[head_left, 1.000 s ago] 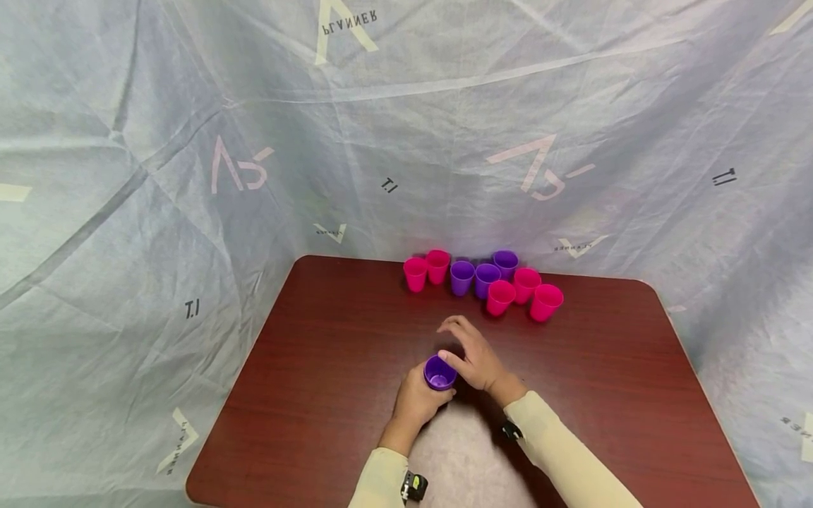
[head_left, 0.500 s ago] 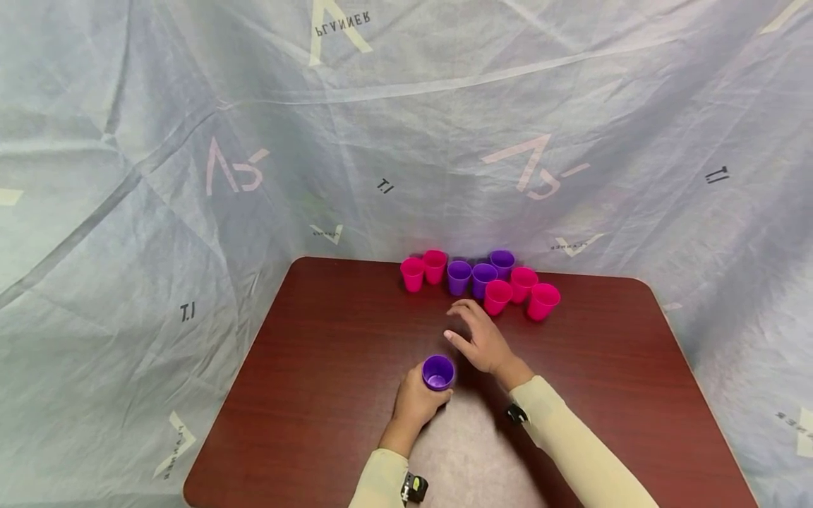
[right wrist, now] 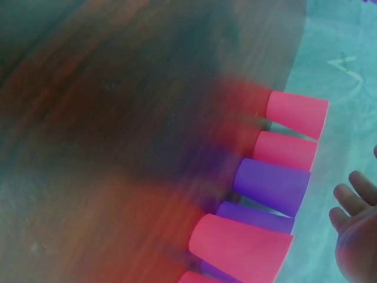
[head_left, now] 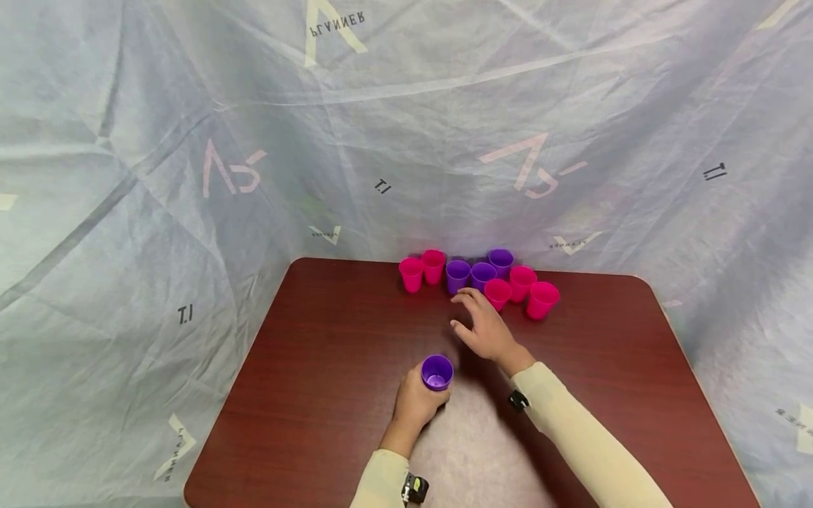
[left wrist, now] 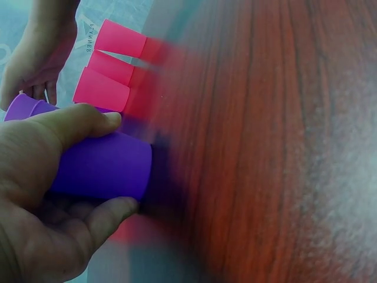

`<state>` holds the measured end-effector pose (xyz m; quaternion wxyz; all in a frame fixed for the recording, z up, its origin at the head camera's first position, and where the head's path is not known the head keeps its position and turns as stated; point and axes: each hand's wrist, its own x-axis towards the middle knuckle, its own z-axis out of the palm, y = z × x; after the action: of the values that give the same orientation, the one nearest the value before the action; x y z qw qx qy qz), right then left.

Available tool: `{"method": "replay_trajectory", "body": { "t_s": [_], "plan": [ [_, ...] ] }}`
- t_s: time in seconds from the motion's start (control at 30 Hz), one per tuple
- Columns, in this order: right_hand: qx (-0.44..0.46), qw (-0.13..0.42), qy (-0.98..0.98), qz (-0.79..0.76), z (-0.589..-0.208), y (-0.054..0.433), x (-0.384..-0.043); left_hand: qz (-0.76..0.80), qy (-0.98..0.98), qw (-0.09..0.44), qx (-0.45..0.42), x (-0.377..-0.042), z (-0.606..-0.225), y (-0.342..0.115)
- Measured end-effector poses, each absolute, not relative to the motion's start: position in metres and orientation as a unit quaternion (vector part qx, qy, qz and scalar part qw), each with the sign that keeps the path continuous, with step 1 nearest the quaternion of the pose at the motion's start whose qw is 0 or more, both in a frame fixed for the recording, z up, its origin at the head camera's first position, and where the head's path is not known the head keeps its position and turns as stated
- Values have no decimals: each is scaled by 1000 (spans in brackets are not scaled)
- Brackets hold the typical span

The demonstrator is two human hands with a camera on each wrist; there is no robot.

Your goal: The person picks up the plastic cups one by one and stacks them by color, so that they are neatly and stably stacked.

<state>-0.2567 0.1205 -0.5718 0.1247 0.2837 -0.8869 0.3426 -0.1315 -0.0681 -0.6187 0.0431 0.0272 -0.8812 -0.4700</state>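
Observation:
My left hand [head_left: 414, 398] grips nested purple cups [head_left: 437, 372] upright near the middle of the table, with fingers and thumb curled round the side. The left wrist view shows a second rim on the purple cups [left wrist: 106, 168], just above the first. Ahead and to the right, my right hand [head_left: 488, 330] holds nothing; its fingers are spread and bent loosely. Its fingertips overlap the front of a purple cup [head_left: 458, 275] in the head view, beside a pink cup [head_left: 497, 293]. In the right wrist view, part of the right hand [right wrist: 358, 230] shows at the right edge.
Along the back edge of the dark red table [head_left: 317, 353] stand several upright cups. Two pink cups are at the left, including one pink cup [head_left: 411, 275]; purple cups fill the middle, and more pink ones, including another pink cup [head_left: 543, 300], stand right. A grey cloth [head_left: 381, 127] hangs behind.
My right hand has left the rim of the held purple cups and moved forward and right, toward the back cups. The left hand keeps its grip in nearly the same place.

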Motion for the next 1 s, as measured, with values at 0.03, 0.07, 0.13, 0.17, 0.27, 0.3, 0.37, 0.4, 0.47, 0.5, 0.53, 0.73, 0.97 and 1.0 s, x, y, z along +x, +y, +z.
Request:
{"method": "replay_trajectory", "body": {
  "t_s": [0.03,0.07,0.13,0.17,0.27,0.3,0.37,0.4,0.47,0.5,0.53,0.73,0.97,1.0],
  "plan": [
    [283,124,-889,337,-571,120,-259,-471,-881,43,28,-132,-618,-68],
    [283,122,-891,333,-571,120,-261,-471,-881,43,29,-131,-618,-68],
    [279,113,-897,323,-569,121,-264,-471,-881,44,32,-131,-618,-68],
    [277,110,-898,323,-567,121,-266,-470,-881,42,33,-131,-618,-68],
    [267,100,-905,315,-562,122,-271,-467,-883,40,33,-130,-618,-67],
    [264,98,-908,312,-561,123,-273,-467,-883,39,34,-130,-617,-67],
    [260,98,-910,307,-558,123,-278,-467,-883,39,34,-130,-618,-67],
    [259,99,-913,299,-557,123,-281,-467,-883,40,34,-131,-618,-66],
    [260,98,-917,286,-556,122,-287,-468,-882,41,38,-131,-618,-67],
    [262,97,-920,276,-555,121,-291,-469,-881,42,40,-131,-619,-67],
    [263,95,-922,269,-555,121,-293,-470,-881,42,43,-131,-619,-66],
    [259,84,-933,235,-554,123,-307,-475,-878,40,51,-132,-620,-64],
    [239,54,-946,213,-553,126,-320,-474,-878,43,50,-132,-620,-63],
    [241,48,-946,210,-553,125,-322,-473,-878,44,52,-132,-620,-63]
  ]
}}
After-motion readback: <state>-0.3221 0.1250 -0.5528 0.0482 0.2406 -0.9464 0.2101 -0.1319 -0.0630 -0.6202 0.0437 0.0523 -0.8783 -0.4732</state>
